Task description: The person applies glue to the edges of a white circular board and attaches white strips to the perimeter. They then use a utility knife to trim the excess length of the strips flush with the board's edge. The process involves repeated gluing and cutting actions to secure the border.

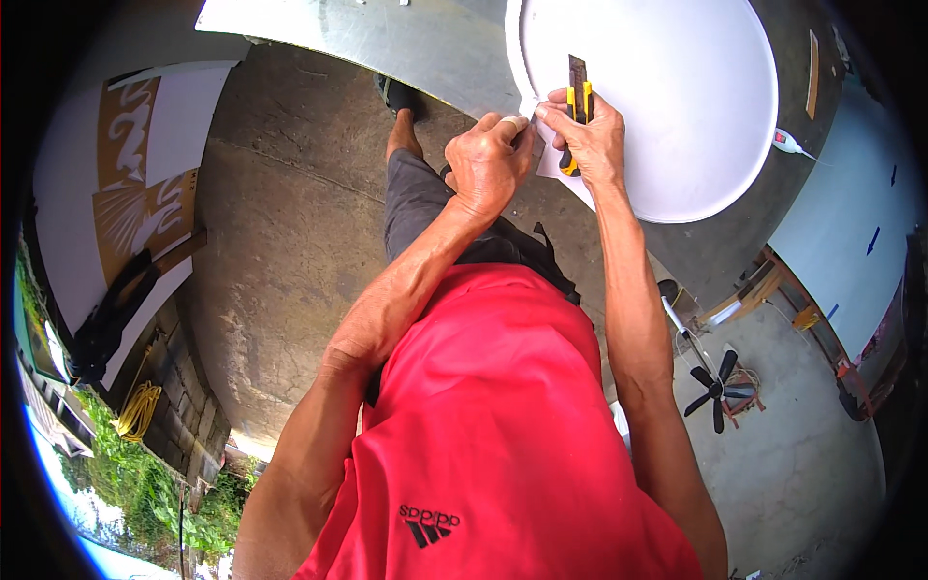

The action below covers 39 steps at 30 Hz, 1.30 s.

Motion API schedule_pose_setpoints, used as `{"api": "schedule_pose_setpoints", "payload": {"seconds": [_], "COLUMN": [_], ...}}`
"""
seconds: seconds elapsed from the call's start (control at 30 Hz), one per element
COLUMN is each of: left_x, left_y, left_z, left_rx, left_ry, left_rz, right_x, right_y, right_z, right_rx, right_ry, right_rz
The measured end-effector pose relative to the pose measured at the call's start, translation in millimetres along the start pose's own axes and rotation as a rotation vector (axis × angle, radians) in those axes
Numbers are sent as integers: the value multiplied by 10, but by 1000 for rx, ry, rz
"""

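Note:
A yellow-and-black utility knife lies in my right hand, held across the fingers with its blade pointing away from me. The thumb and fingertip of that same hand also come together at a white strip. Close beside it, my left hand is closed, with its fingertips pinching the strip from the other side. The strip runs along the left rim of a large round white panel, and a pale piece hangs below my fingers. The left hand's fingers are partly hidden behind its back.
The panel rests on a grey table. A small white bottle with a thin nozzle stands by its right rim. A light blue board lies at right, a black-bladed fan below it. Brown-patterned panels and a yellow cable coil are at left.

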<state>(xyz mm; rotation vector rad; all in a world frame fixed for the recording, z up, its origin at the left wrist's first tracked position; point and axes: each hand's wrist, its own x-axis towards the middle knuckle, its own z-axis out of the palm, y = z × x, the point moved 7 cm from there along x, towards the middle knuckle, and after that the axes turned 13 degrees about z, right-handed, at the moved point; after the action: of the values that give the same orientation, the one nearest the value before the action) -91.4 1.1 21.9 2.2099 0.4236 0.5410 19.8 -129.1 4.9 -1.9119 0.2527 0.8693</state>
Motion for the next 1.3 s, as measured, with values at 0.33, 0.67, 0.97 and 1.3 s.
{"api": "schedule_pose_setpoints", "payload": {"seconds": [0.33, 0.67, 0.97, 1.3], "left_x": [1, 6, 5, -168], "left_y": [-39, 8, 10, -54], "left_z": [39, 84, 84, -95], "left_rx": [-16, -49, -32, -51], "left_ry": [18, 86, 94, -27], "left_rz": [-22, 55, 106, 105], "right_x": [-51, -55, -49, -161], "right_y": [-52, -51, -20, -139], "right_z": [22, 37, 32, -165], "right_rx": [-8, 1, 0, -613], "right_ry": [73, 83, 85, 55], "right_rz": [-4, -22, -22, -324]}}
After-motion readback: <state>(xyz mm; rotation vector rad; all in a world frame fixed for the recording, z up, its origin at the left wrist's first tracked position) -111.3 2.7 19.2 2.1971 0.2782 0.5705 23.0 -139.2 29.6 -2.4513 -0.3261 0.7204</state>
